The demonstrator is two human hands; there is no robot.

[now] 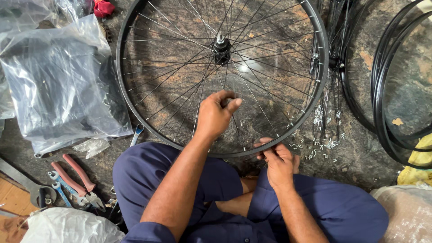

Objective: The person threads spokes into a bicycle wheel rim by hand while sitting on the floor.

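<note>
A spoked bicycle wheel (135,108) lies flat on the stone floor in front of the seated person's knees, its hub axle (221,45) pointing straight up at the camera, so the round rim shows almost as a full circle; its top edge is cut off by the frame. The left hand (216,116) reaches over the near rim into the spokes, below the hub, with thumb and fingers pinched together on a spoke or something very small there; what exactly it grips is too small to make out. The right hand (278,159) rests on the near edge of the rim, fingers curled and gripping it. Just right of the wheel a scatter of small silver spoke nipples (321,143) lies on the floor, and beyond them more black rims (382,112) are stacked, partly out of frame. Left of the wheel sits a crumpled clear plastic bag (58,81), its contents hidden by glare. Below the bag lie red-handled pliers (76,177) and a blue spanner (62,189); another spanner (137,133) is half hidden under the rim.
</note>
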